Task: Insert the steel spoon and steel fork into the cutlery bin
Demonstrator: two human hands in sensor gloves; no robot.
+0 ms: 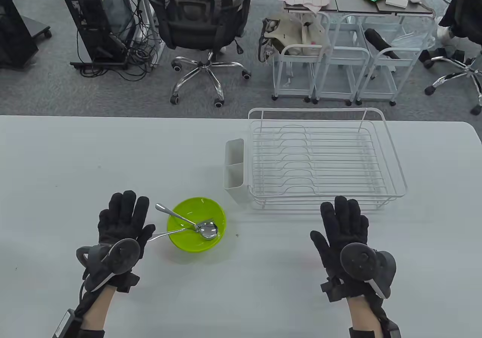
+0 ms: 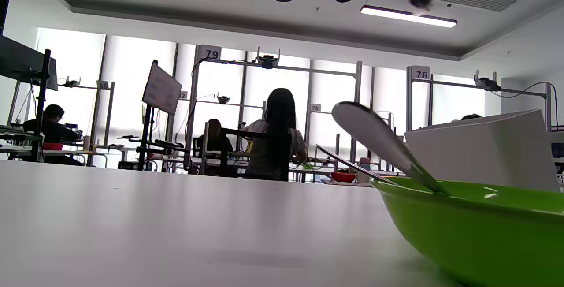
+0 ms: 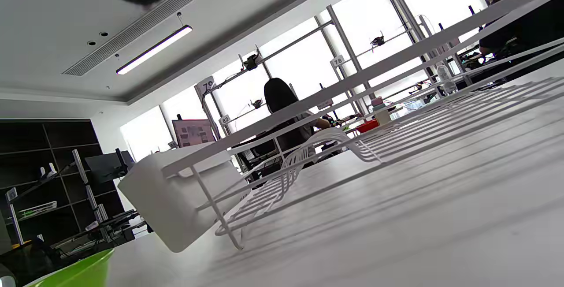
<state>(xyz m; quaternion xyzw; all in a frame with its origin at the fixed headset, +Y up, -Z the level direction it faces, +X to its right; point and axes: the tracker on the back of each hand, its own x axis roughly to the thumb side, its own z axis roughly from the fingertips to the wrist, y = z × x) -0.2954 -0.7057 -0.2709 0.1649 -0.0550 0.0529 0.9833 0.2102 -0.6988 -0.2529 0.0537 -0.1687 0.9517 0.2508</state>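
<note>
Spoon [image 1: 187, 222], fork [image 1: 171, 233] in bowl [image 1: 196, 224], beside left hand [image 1: 122, 225]

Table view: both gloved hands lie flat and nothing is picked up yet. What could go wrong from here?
1. The steel spoon and steel fork cross inside the lime-green plastic bowl; lifting one may drag the other or tip the bowl.
2. The fork's handle ends beside the left hand, so a careless reach could knock it.
3. The white two-compartment cutlery bin on the white wire dish rack has narrow openings; a tilted utensil might catch the rim.

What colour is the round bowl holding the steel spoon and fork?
Lime green round bowl, clearest in the table view.
</note>
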